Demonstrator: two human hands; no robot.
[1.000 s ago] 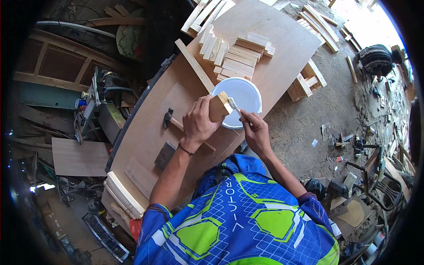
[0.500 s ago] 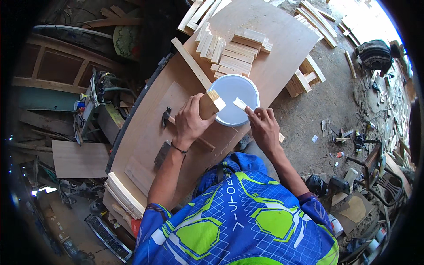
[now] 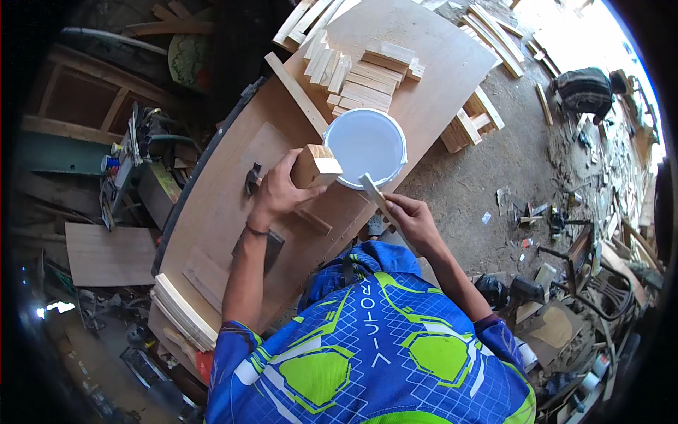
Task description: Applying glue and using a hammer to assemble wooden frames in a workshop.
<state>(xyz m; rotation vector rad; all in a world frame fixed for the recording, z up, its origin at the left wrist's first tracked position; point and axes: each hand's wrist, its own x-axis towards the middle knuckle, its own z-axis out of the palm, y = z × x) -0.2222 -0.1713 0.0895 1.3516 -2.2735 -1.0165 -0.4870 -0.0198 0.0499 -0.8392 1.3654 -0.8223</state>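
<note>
My left hand grips a short wooden block beside the bucket, its end face coated white. In my right hand is a flat wooden stick, pinched between thumb and fingers, its pale tip just outside the near right rim. Between the hands and slightly beyond them stands a white bucket with a smooth, whitish substance inside. A hammer lies on the table under my left hand, partly hidden by it.
The wooden tabletop carries stacked wood pieces behind the bucket and a long strip to their left. More strips lie at the near left corner. Scrap and a chair frame clutter the ground to the right.
The stick has come back from above the bucket toward me, to its near right rim, and turned. The block remains in my left hand. The whole view has shifted slightly.
</note>
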